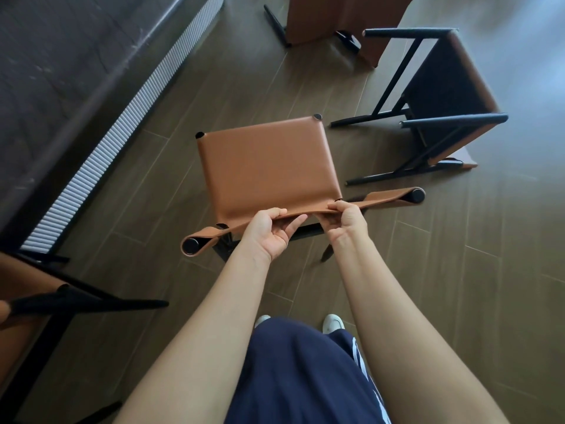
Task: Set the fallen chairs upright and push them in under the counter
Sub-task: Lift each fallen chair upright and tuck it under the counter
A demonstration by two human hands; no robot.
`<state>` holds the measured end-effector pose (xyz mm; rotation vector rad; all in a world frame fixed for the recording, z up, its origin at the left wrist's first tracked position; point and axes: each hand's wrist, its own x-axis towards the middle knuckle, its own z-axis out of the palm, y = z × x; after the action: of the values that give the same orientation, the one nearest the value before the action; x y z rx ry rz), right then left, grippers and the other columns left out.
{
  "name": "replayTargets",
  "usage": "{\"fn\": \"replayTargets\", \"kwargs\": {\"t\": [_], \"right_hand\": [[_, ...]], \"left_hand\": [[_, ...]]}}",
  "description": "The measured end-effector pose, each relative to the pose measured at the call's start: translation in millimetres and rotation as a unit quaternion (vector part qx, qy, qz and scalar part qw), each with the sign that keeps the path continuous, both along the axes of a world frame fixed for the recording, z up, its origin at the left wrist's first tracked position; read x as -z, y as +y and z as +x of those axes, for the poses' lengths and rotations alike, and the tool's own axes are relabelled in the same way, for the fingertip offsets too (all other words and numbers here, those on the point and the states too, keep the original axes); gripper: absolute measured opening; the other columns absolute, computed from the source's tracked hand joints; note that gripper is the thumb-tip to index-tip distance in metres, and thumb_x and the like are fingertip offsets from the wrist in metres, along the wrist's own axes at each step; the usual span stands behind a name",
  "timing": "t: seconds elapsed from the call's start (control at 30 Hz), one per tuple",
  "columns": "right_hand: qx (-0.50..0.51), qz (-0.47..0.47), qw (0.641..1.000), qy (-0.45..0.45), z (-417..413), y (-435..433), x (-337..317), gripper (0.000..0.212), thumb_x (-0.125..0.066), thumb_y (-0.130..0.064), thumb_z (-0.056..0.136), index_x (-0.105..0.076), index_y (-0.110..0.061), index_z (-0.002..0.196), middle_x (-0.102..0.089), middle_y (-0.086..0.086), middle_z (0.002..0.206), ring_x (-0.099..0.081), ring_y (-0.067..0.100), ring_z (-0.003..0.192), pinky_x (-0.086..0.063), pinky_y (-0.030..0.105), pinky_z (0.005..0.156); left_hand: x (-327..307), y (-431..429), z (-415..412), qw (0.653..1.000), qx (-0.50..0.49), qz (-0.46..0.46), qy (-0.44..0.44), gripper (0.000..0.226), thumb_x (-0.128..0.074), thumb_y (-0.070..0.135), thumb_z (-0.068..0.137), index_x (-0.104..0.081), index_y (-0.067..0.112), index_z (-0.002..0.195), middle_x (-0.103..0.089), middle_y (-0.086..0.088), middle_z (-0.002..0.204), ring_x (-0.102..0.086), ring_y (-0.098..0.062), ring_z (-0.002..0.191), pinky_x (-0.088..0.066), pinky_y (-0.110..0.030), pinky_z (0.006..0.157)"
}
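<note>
Both hands, left [270,232] & right [348,218], pinch upright chair [266,165] backrest strap. Strap's soft, may flex mid-push; chair could veer into fallen chair [440,96] nearby.

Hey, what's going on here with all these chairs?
A person is tidying up toppled chairs. Both the left hand and right hand grip the top of the backrest of an upright tan chair, which stands out on the floor, not yet under the counter. Another chair lies on its side to the right.
</note>
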<state>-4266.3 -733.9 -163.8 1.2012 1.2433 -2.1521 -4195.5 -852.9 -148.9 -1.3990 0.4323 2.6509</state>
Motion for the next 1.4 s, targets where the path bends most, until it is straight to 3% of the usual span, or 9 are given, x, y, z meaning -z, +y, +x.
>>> {"fn": "replayTargets", "kwargs": {"t": [0.17,0.27,0.4,0.53,0.77,1.03,1.17,1.3,1.4], "right_hand": [[-0.022,-0.017,1.000,0.000,3,4,-6,0.016,-0.047,0.016,0.087,-0.054,0.003,0.094,-0.058,0.023,0.100,-0.059,0.037,0.093,-0.053,0.054,0.084],[-0.044,-0.036,0.998,-0.002,6,11,-12,0.014,-0.051,0.012,0.089,-0.055,0.003,0.099,-0.060,0.024,0.101,-0.060,0.039,0.100,-0.053,0.055,0.082],[-0.078,-0.071,0.994,-0.021,6,23,-14,0.026,-0.057,0.000,0.092,-0.053,0.000,0.117,-0.061,0.025,0.116,-0.060,0.041,0.111,-0.053,0.054,0.072],[-0.118,-0.087,0.988,-0.041,-3,39,-11,0.031,-0.061,-0.012,0.090,-0.053,-0.002,0.119,-0.060,0.025,0.120,-0.060,0.041,0.109,-0.052,0.055,0.089],[-0.173,-0.082,0.981,-0.016,-27,48,-12,0.035,-0.050,0.008,0.090,-0.049,0.003,0.125,-0.058,0.030,0.123,-0.060,0.047,0.105,-0.052,0.061,0.083],[-0.209,-0.114,0.971,-0.031,-45,49,-11,0.021,-0.041,0.015,0.090,-0.051,0.004,0.105,-0.058,0.032,0.116,-0.059,0.050,0.094,-0.049,0.065,0.083],[-0.260,-0.095,0.960,-0.042,-64,42,-19,0.008,-0.050,0.006,0.092,-0.055,0.001,0.096,-0.055,0.025,0.122,-0.053,0.048,0.113,-0.046,0.069,0.087],[-0.270,-0.080,0.959,-0.033,-89,26,-34,0.007,-0.053,0.003,0.092,-0.057,0.000,0.095,-0.056,0.021,0.114,-0.054,0.044,0.107,-0.047,0.069,0.088],[-0.223,-0.107,0.969,-0.026,-103,12,-44,0.011,-0.045,0.010,0.090,-0.054,0.004,0.093,-0.053,0.026,0.110,-0.052,0.051,0.104,-0.049,0.069,0.083]], "left_hand": [[2,1,7,0.999,-0.008,-0.019,0.027,0.020,-0.052,-0.002,0.091,-0.054,-0.002,0.111,-0.063,-0.024,0.120,-0.063,-0.041,0.109,-0.060,-0.044,0.073],[2,1,16,0.999,-0.009,-0.019,0.040,0.026,-0.058,0.008,0.091,-0.053,-0.002,0.114,-0.066,-0.025,0.113,-0.066,-0.043,0.102,-0.057,-0.050,0.083],[5,4,27,0.998,-0.047,-0.041,0.008,0.035,-0.063,0.019,0.091,-0.050,0.002,0.119,-0.065,-0.027,0.111,-0.067,-0.043,0.098,-0.057,-0.053,0.080],[12,-4,40,0.990,-0.109,-0.083,-0.032,0.035,-0.062,0.027,0.091,-0.053,0.005,0.117,-0.060,-0.023,0.121,-0.063,-0.039,0.104,-0.058,-0.052,0.071],[8,-3,24,0.981,-0.168,-0.091,-0.042,0.042,-0.061,0.022,0.091,-0.046,0.006,0.127,-0.056,-0.028,0.123,-0.060,-0.048,0.106,-0.055,-0.062,0.071],[16,-8,12,0.967,-0.224,-0.097,-0.078,0.030,-0.053,0.000,0.088,-0.049,0.006,0.116,-0.056,-0.028,0.118,-0.059,-0.056,0.098,-0.052,-0.067,0.073],[4,-16,-3,0.968,-0.214,-0.114,-0.065,0.017,-0.054,0.003,0.092,-0.050,0.002,0.109,-0.057,-0.029,0.114,-0.060,-0.054,0.098,-0.054,-0.065,0.066],[-14,-31,-27,0.973,-0.194,-0.119,-0.045,0.022,-0.057,0.016,0.095,-0.045,0.003,0.108,-0.054,-0.029,0.114,-0.056,-0.056,0.103,-0.053,-0.067,0.068],[-23,-41,-40,0.975,-0.176,-0.127,-0.041,0.028,-0.059,0.007,0.092,-0.045,0.000,0.116,-0.052,-0.030,0.119,-0.054,-0.057,0.104,-0.055,-0.064,0.067]]}}
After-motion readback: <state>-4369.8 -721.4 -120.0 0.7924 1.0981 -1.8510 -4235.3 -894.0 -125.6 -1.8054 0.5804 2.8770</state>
